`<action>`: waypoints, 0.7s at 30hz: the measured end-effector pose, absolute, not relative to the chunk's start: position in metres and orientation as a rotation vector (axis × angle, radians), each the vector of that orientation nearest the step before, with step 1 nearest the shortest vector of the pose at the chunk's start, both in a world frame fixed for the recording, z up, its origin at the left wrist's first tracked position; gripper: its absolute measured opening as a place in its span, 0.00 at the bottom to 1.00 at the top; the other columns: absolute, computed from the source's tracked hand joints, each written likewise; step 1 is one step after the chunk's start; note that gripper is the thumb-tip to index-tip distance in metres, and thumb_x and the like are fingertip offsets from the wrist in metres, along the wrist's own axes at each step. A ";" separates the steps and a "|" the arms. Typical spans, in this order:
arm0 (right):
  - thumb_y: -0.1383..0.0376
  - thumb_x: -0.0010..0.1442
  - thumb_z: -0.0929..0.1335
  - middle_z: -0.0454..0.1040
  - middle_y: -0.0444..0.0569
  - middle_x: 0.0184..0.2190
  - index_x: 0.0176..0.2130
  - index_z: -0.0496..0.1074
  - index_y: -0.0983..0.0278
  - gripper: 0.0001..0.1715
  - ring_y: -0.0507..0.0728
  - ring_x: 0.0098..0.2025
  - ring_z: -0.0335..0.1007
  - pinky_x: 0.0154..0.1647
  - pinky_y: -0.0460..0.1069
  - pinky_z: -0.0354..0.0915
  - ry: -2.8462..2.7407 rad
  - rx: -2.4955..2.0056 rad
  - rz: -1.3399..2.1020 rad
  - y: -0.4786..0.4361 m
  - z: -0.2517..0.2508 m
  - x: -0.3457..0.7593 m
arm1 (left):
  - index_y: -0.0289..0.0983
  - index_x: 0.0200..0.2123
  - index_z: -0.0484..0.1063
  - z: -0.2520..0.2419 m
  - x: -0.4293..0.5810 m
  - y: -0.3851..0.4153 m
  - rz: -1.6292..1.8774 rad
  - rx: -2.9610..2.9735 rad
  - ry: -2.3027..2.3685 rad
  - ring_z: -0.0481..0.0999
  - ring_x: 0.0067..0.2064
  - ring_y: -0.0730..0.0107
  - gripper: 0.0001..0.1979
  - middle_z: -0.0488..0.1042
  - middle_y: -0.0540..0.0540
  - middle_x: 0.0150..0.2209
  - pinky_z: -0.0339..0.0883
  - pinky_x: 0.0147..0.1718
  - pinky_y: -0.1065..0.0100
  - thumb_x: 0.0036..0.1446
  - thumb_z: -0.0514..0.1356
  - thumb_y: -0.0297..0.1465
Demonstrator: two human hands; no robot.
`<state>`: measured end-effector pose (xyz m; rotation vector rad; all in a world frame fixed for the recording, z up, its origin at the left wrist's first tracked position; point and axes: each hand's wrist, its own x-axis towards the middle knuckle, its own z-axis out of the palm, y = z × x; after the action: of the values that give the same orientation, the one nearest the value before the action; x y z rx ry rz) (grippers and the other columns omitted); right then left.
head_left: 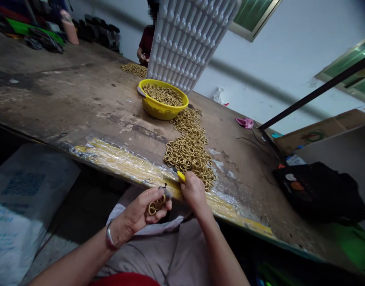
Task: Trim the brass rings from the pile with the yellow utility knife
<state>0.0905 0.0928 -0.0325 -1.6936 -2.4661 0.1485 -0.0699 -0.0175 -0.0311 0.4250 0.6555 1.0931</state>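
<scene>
Several brass-coloured rings (153, 207) are gripped in my left hand (143, 206), just off the table's front edge. Something grey, perhaps a covered fingertip, shows beside them, with a small dark piece above. My right hand (195, 191) is closed around a tool with a yellow handle (181, 176); its dark end points toward the rings on the table, and its kind I cannot make out. Right beyond that hand lies a long heap of loose brass rings (188, 153). The heap runs back to a yellow basin (161, 110) filled with more rings.
Clear plastic and yellow tape cover the table's front edge (119, 159). Behind the basin stands a ribbed translucent plastic tray (185, 43). A person (145, 45) sits beyond it near another ring pile (134, 70). A black bag (316, 194) lies at right, a pink bottle (70, 31) far left.
</scene>
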 end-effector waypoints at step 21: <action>0.57 0.65 0.64 0.65 0.43 0.25 0.29 0.68 0.63 0.16 0.52 0.29 0.59 0.31 0.46 0.56 -2.065 -0.981 1.210 0.022 0.024 0.116 | 0.32 0.32 0.71 -0.018 -0.054 -0.029 1.010 0.500 0.628 0.56 0.17 0.86 0.16 0.72 0.47 0.28 0.41 0.13 0.78 0.52 0.68 0.40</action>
<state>0.1158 0.0218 0.0237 -0.9815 -2.0655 1.2100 -0.0542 -0.0292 -0.0179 0.5002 0.6281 1.0105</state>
